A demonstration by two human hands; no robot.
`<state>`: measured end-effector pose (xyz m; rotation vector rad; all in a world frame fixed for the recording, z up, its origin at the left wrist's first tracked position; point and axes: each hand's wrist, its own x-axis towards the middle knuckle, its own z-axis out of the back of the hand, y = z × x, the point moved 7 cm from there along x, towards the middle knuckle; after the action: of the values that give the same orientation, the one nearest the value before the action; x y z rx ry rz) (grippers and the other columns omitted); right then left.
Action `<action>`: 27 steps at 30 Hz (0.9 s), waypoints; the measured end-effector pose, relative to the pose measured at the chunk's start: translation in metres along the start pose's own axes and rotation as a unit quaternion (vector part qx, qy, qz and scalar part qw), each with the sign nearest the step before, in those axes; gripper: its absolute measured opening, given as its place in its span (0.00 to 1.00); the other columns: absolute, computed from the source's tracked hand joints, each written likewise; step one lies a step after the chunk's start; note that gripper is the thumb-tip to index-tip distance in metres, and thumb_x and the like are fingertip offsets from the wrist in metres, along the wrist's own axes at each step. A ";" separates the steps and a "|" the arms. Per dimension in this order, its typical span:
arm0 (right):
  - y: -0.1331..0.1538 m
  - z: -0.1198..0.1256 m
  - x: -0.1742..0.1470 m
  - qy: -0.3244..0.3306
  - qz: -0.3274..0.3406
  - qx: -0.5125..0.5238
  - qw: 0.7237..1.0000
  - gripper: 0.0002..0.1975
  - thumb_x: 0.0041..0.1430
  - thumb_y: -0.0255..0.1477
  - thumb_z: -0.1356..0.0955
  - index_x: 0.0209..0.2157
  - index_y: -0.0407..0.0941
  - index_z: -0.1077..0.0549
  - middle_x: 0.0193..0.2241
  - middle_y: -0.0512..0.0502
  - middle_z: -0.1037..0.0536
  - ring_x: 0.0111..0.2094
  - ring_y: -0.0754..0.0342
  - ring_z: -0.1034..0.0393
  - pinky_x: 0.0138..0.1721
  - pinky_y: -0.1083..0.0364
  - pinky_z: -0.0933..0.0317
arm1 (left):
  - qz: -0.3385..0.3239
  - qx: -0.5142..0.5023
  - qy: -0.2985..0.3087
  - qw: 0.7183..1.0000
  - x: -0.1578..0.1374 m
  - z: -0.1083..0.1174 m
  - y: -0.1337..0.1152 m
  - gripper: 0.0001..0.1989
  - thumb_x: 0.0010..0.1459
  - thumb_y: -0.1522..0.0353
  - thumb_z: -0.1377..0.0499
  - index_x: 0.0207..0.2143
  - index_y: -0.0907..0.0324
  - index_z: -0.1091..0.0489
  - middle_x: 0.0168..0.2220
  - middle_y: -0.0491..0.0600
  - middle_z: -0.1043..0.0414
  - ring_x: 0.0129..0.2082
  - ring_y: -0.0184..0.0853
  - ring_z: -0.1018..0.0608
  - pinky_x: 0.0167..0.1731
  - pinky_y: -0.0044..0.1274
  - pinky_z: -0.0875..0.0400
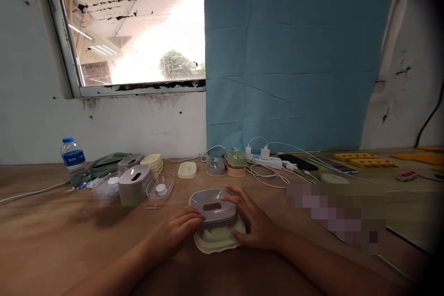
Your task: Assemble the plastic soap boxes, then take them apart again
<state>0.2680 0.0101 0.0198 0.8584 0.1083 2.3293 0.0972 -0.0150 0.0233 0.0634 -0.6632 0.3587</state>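
Note:
On the table in front of me, a lilac plastic cover (197, 201) with an oval slot sits over a cream tray (208, 243) with a raised, wavy rim. The tray sticks out on the near side. My left hand (180, 230) is closed at the cover's left edge, fingertips pressed on it. My right hand (256, 222) spans the right side, its fingers over the cover's top and its thumb low by the cream tray's edge. Whether the cover is seated in the tray or only resting on it, I cannot tell.
At back left stand stacked lilac covers (133, 187), clear trays (161, 190), cream trays (152, 163) and a water bottle (74, 166). Behind my hands are a cream piece (187, 170), a grey box (215, 166) and a green-topped box (236, 157). A power strip (267, 161), cables and phones (298, 162) lie right.

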 end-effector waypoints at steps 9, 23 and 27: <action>0.008 -0.008 0.002 0.086 0.015 -0.007 0.996 0.34 0.35 0.34 0.29 0.49 0.47 0.37 0.55 0.40 0.46 0.55 0.42 0.49 0.53 0.47 0.51 | 0.067 -0.066 0.046 0.995 0.000 -0.006 0.004 0.09 0.59 0.70 0.52 0.41 0.58 0.37 0.40 0.51 0.28 0.41 0.31 0.28 0.41 0.23 0.33; 0.004 -0.006 -0.004 0.093 0.096 -0.006 0.991 0.17 0.39 0.30 0.31 0.36 0.46 0.31 0.45 0.43 0.36 0.47 0.48 0.41 0.48 0.51 0.46 | 0.065 -0.101 0.119 0.986 0.003 -0.014 -0.007 0.13 0.57 0.69 0.50 0.46 0.56 0.39 0.41 0.51 0.30 0.41 0.32 0.28 0.42 0.22 0.35; 0.001 -0.011 -0.003 0.125 0.071 0.027 0.989 0.19 0.37 0.28 0.31 0.37 0.45 0.31 0.48 0.43 0.40 0.50 0.47 0.43 0.49 0.51 0.47 | 0.040 -0.099 0.142 0.984 0.004 -0.016 -0.012 0.15 0.54 0.69 0.48 0.46 0.56 0.39 0.42 0.51 0.30 0.42 0.34 0.28 0.43 0.23 0.36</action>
<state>0.2630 0.0088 0.0099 0.6142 0.2232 2.5713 0.1133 -0.0225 0.0138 -0.2009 -0.4157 0.3683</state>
